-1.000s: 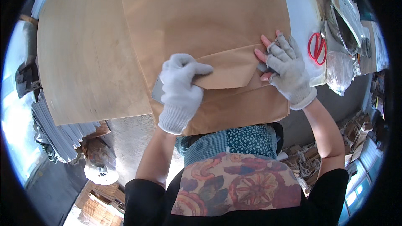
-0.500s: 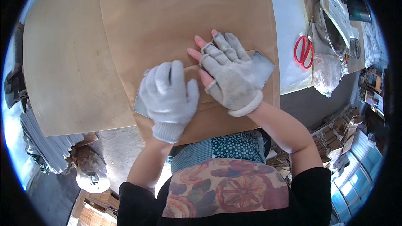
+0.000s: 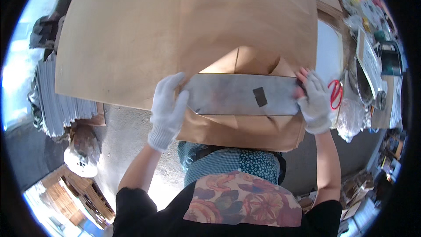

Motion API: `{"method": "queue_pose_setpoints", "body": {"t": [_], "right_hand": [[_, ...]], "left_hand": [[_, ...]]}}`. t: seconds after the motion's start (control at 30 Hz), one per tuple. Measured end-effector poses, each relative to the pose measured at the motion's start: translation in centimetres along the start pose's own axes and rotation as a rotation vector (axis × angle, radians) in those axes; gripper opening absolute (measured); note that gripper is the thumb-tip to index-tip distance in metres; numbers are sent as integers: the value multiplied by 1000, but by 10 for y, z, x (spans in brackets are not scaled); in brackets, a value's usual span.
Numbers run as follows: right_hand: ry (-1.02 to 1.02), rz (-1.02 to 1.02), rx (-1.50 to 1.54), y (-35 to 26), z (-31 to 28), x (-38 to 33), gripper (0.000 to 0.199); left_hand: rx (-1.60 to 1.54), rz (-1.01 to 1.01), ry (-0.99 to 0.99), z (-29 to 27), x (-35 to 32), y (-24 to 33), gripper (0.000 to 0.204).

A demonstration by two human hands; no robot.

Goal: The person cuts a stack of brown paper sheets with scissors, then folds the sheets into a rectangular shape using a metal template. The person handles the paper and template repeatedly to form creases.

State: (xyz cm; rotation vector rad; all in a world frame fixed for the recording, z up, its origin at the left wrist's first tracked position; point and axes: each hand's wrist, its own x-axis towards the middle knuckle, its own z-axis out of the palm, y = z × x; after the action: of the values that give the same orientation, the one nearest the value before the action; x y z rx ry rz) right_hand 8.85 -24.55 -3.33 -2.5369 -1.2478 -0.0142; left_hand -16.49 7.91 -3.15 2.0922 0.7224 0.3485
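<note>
A flat grey metal plate (image 3: 243, 94) lay across a stack of brown paper (image 3: 184, 30) on the counter (image 3: 328, 48), its long axis running from 9 o'clock to 3 o'clock in front of the person. The left hand (image 3: 168, 107), in a white glove, rested at the plate's 9 o'clock end, fingers stretched up toward 12 o'clock and pressed over the corner rather than curled round it. The right hand (image 3: 315, 101), also gloved, sat at the 3 o'clock end, fingers spread against that short edge; whether its grip wrapped under the plate could not be told. So each hand met one end, and neither was nearer the middle, where a small dark patch (image 3: 260, 97) marked the plate. A folded flap of the paper (image 3: 247, 61) rose just beyond the plate at 12 o'clock, and more folded paper (image 3: 245, 131) lay under it toward 6 o'clock. Red-handled scissors (image 3: 335, 93) lay just beside the right hand at 3 o'clock, near a clear plastic bag (image 3: 351, 118). A pile of grey sheets (image 3: 57, 101) stood well apart at 9 o'clock.
</note>
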Motion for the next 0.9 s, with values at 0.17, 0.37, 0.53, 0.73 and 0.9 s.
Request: {"method": "queue_pose_setpoints", "body": {"t": [0.17, 0.37, 0.53, 0.73, 0.9], "right_hand": [[-136, 141, 7, -39, -25, -20, 77], [-42, 431, 517, 25, 10, -1, 63], [219, 631, 715, 39, -17, 28, 30], [254, 468, 247, 20, -26, 14, 67], [-147, 161, 96, -3, -42, -37, 80]], "left_hand": [[-1395, -853, 10, -15, -37, 12, 46], [-668, -637, -148, 3, 15, -10, 42], [36, -401, 564, -84, 60, -33, 44], [336, -355, 839, -220, 81, -115, 47], [499, -501, 830, -266, 83, -171, 46]]}}
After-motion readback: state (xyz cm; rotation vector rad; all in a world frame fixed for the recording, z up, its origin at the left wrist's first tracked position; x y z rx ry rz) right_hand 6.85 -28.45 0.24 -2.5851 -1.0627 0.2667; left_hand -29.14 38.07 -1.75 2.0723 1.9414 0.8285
